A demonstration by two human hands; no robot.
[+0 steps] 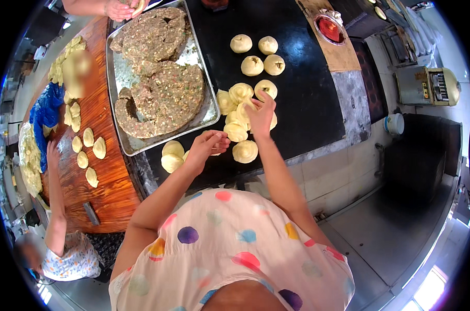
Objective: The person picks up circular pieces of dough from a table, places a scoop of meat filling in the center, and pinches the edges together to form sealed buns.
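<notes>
On the black griddle, my right hand [261, 115] reaches over a cluster of pale stuffed dough buns [241, 93]. Its thumb and fingers close at the edge of one swirled bun [243, 112] in that cluster. Lower and to the left is my left hand [208, 147], its fingertips pinched together; whatever they hold, if anything, is hidden. A single bun [245, 152] lies between my wrists. Several smooth dough pieces [172, 156] sit left of my left wrist. Farther up the griddle stand separate round buns [252, 66] with puckered tops.
A metal tray [214, 111] of minced filling [162, 98] lies at left. Beyond it, a wooden table [113, 199] carries dough pieces [88, 137] and blue plastic [45, 106]. One co-worker's arm [57, 207] reaches across it; another's hands [122, 9] hold dough. A red-filled bowl [329, 28] stands far right.
</notes>
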